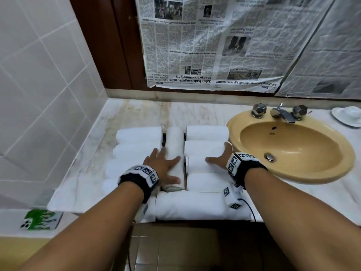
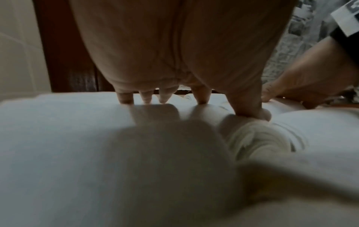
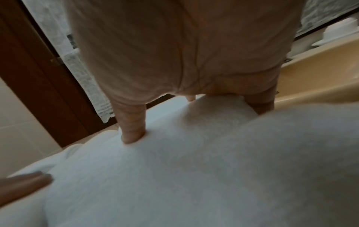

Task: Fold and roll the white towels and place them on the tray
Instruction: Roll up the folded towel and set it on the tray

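Both palms flat on the rolled towels.
Left hand, fingers spread, presses the middle roll; right hand, released too, rests on the right-side rolls near the sink.

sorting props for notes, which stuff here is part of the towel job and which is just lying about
Job: rolled towels, left hand, right hand.

Lying about: phone, sink, tap, white dish, newspaper.

Head view bright, evenly lit and bowed at its edges; both wrist views dim, soft, blurred in the foreground
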Demonstrator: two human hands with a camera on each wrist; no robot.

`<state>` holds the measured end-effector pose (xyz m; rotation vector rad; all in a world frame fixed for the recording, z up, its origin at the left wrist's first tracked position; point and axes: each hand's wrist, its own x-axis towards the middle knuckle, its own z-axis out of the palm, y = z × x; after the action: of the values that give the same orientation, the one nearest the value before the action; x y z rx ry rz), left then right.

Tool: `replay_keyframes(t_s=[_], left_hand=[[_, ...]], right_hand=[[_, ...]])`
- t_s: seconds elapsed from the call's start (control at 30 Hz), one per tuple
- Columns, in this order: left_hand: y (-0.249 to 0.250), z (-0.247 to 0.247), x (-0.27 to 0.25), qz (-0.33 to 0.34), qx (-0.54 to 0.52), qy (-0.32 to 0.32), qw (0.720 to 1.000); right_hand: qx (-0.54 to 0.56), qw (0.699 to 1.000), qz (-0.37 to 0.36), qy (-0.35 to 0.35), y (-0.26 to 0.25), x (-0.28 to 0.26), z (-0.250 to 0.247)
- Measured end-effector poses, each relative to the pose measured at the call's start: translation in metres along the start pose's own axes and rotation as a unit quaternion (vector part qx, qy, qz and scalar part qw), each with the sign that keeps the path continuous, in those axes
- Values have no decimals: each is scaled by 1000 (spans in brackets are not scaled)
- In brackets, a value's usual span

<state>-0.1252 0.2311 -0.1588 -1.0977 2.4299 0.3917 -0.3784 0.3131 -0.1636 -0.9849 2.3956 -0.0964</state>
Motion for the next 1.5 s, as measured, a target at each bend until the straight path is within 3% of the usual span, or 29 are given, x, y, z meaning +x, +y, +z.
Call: replay_keyframes(t_s=[0.13, 0.37, 0.5, 0.57, 0.63, 0.8, 0.93, 1.03, 1.23, 1.5], left_hand=[[20, 8, 8, -14, 9, 5, 1000], [24, 4, 14, -51, -83, 7, 995], [-9, 1, 2, -232, -177, 86, 952], [-40, 7, -5, -316, -209, 74, 923], [-68, 11, -12, -345, -242, 51, 905], [-79, 1, -5, -295, -271, 33, 916], [-87, -11, -2, -298, -222, 6, 928], [-85, -5, -4, -287, -237, 21, 928], [-82, 11, -5, -270, -249, 43, 929], [-86, 6, -11, -255, -212, 23, 943]], right_hand=[[-20, 999, -21, -17, 0, 7, -3], [-14, 999, -26, -28, -6, 29, -37], [56, 998, -42, 3, -17, 48, -47], [79, 995, -53, -30, -23, 53, -43], [56, 996, -52, -42, -30, 55, -36], [-29, 996, -66, -51, -41, 60, -25], [-55, 995, -69, -54, -35, 54, -23], [-34, 996, -72, -28, -20, 42, -16], [18, 999, 38, 20, 6, 12, 5], [29, 999, -27, 24, 23, -31, 25]])
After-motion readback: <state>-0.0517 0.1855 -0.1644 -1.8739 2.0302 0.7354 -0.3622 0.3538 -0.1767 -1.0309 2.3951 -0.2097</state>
